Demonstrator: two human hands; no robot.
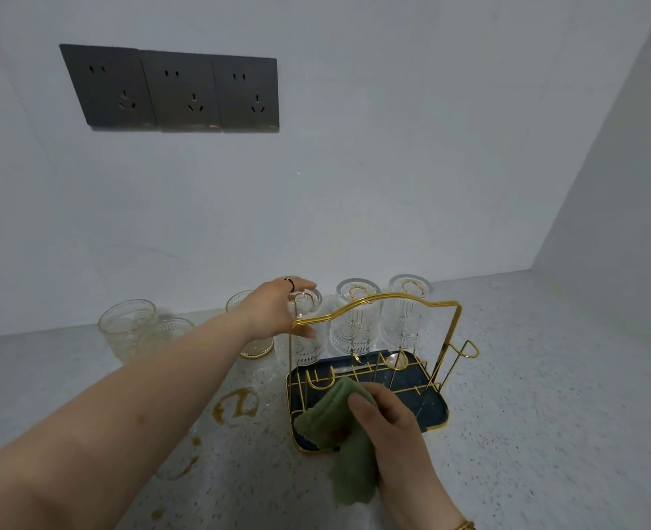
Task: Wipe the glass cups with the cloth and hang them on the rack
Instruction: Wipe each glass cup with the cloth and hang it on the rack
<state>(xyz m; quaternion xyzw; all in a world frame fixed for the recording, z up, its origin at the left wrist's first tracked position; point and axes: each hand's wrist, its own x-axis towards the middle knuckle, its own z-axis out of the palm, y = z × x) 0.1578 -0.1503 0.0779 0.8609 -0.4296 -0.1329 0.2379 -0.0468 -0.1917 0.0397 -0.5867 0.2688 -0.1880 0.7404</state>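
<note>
Head view: left hand (278, 309) closed round an inverted glass cup (305, 330) at the far-left peg of the gold rack (373, 300); two more hung to its right, three upright cups (127, 325) waiting far left. Right hand (389, 422) pinching the green cloth (335, 422) near the rack's tray. Embossed glass judged fragile, possibly slippery (grip the sides, not the rim).

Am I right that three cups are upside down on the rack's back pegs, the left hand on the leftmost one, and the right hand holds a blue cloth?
Not quite: the cloth in the right hand is green. The head view shows the rest is right: three cups on the rack, left hand on the leftmost cup.
</note>
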